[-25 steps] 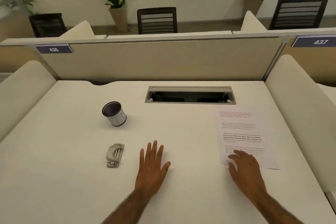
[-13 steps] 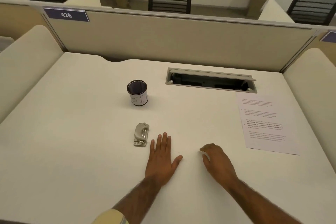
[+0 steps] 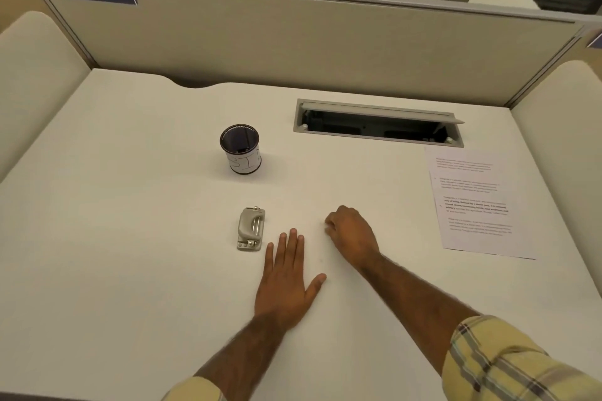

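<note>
My left hand (image 3: 285, 283) lies flat on the white desk (image 3: 130, 270), palm down with straight fingers, just right of a small grey hole punch (image 3: 250, 229) and not touching it. My right hand (image 3: 350, 233) hovers or rests on the desk beside the left one with its fingers curled under, holding nothing. A printed sheet of paper (image 3: 472, 202) lies flat at the right, apart from both hands. A dark mesh cup with a white label (image 3: 241, 150) stands upright behind the punch.
An open cable slot (image 3: 378, 122) is set into the desk at the back. A beige partition (image 3: 293, 42) with a sign reading 436 closes the far side, and padded side panels (image 3: 32, 75) flank the desk. Chairs stand beyond the partition.
My right hand left the sheet of paper and moved left toward the middle of the desk, curling its fingers. The left hand stayed flat. The view tilted down and shifted left.
</note>
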`<state>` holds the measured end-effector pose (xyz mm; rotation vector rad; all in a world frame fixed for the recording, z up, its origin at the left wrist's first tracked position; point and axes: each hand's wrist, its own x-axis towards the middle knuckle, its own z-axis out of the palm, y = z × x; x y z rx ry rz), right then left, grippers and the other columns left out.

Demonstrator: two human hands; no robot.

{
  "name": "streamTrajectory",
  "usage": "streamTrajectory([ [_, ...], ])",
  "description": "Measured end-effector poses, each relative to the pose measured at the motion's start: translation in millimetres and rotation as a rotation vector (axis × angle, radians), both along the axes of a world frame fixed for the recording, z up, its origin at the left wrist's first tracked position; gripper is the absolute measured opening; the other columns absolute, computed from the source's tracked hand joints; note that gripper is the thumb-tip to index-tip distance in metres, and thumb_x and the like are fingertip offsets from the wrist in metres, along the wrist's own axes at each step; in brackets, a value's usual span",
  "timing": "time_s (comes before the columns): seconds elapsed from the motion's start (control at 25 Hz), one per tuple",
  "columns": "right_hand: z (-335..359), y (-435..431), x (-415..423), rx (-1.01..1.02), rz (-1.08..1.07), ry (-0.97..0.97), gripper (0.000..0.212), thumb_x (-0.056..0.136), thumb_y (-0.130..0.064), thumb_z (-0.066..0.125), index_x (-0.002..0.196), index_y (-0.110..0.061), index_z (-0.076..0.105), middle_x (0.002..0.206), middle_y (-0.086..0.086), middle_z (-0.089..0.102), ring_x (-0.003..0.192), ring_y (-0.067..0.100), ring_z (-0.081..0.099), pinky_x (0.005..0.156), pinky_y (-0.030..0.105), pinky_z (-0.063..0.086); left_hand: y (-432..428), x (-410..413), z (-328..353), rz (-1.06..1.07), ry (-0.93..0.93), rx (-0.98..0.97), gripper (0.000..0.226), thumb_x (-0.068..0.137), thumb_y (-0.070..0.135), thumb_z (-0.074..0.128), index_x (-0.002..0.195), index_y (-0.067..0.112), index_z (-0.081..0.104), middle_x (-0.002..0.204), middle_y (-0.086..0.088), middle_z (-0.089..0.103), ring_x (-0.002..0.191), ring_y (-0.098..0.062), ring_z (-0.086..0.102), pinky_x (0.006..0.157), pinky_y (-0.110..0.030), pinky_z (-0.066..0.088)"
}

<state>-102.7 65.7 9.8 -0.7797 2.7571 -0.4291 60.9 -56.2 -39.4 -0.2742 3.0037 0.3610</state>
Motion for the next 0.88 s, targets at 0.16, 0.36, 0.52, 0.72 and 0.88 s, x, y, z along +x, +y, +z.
streamTrajectory([
  [0.16,-5.1,-7.8,-8.7,0.032,0.091,0.051,0.024,0.1,-0.025,0.055,0.109,-0.012,0.073,0.105,0.007,0.068,0.097,0.025,0.061,0.083,0.038,0.052,-0.1,-2.3,0.7,0.011,0.003,-0.003,0.086,0.102,0.069,0.013,0.164,0.011,0.0,0.174,-0.007,-0.008,0.16,-0.023,-0.01,0.127,-0.05,0.003],
  [0.36,-2.9,-18.2,-9.7,0.221,0.24,0.199,0.023,0.1,-0.018,0.05,0.105,-0.012,0.072,0.101,0.007,0.069,0.091,0.027,0.063,0.078,0.036,0.044,-0.9,-1.1,-0.9,0.015,0.013,-0.005,0.085,0.103,0.068,0.014,0.165,0.012,0.002,0.174,-0.007,-0.006,0.16,-0.022,-0.008,0.126,-0.049,0.003],
  [0.52,-0.7,-27.1,-5.3,0.366,0.272,0.246,0.018,0.097,-0.011,0.055,0.109,-0.012,0.068,0.104,0.007,0.068,0.095,0.026,0.063,0.084,0.038,0.046,-0.1,-1.2,-1.6,0.021,0.021,-0.004,0.085,0.104,0.069,0.015,0.165,0.011,0.004,0.174,-0.007,-0.004,0.16,-0.022,-0.007,0.126,-0.05,0.004],
  [0.72,-0.6,-35.6,-3.4,0.4,0.288,0.282,0.015,0.092,-0.01,0.063,0.106,-0.011,0.068,0.102,0.009,0.068,0.095,0.026,0.063,0.087,0.041,0.045,-0.6,-1.7,-3.1,0.02,0.023,0.0,0.085,0.104,0.069,0.016,0.165,0.012,0.003,0.174,-0.007,-0.005,0.16,-0.022,-0.008,0.126,-0.05,0.003],
  [0.88,-6.0,-38.4,-5.3,0.374,0.29,0.285,0.016,0.093,-0.01,0.058,0.107,-0.009,0.066,0.105,0.01,0.068,0.096,0.027,0.062,0.087,0.04,0.045,-0.4,-2.2,-2.9,0.025,0.013,0.0,0.085,0.103,0.07,0.017,0.165,0.013,0.002,0.174,-0.006,-0.005,0.16,-0.022,-0.008,0.126,-0.049,0.002],
])
